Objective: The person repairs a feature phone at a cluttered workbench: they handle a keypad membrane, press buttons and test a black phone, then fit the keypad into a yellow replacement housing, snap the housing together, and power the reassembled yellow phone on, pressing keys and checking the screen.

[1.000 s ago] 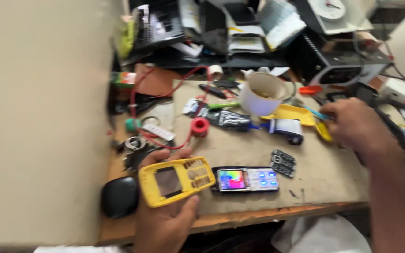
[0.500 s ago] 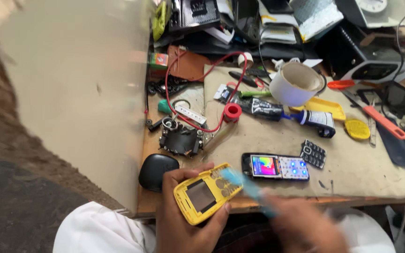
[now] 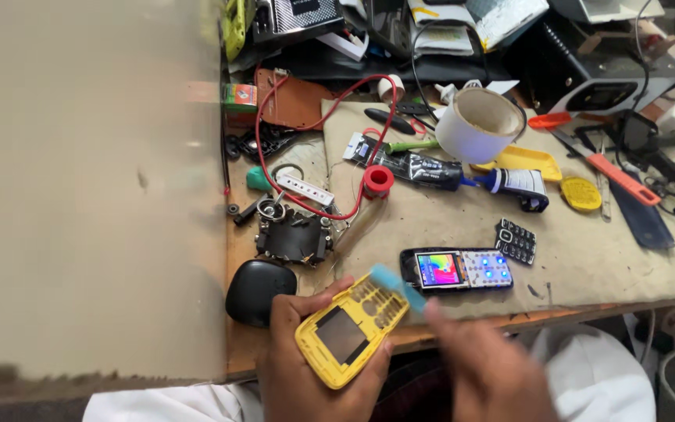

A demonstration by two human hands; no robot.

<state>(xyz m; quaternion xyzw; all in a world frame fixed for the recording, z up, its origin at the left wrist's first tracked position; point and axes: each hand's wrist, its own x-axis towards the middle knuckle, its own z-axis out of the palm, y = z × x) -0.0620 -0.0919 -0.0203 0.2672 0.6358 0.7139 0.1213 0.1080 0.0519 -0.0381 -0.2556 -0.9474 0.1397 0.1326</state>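
My left hand point(image 3: 306, 367) holds a yellow phone front cover point(image 3: 351, 328) at the desk's front edge, its screen window and keypad holes facing up. My right hand point(image 3: 486, 375), blurred by motion, grips a small light-blue tool point(image 3: 397, 286) whose tip lies over the cover's upper end. Just beyond, a bare phone point(image 3: 457, 268) with a lit colour screen and glowing blue key pads lies flat on the brown paper mat point(image 3: 587, 242). A black keypad point(image 3: 516, 240) lies to its right.
A black oval case point(image 3: 258, 290) and a black circuit part point(image 3: 292, 237) sit left of the phone. Behind are a roll of white tape point(image 3: 480, 125), glue tubes point(image 3: 423, 168), a red wire spool point(image 3: 378, 180), a yellow back cover point(image 3: 526, 162), an orange-handled tool point(image 3: 611, 173) and cluttered electronics.
My right hand came back from the far right of the desk with the light-blue tool and brought it to the yellow cover. My left hand lifted the cover toward me.
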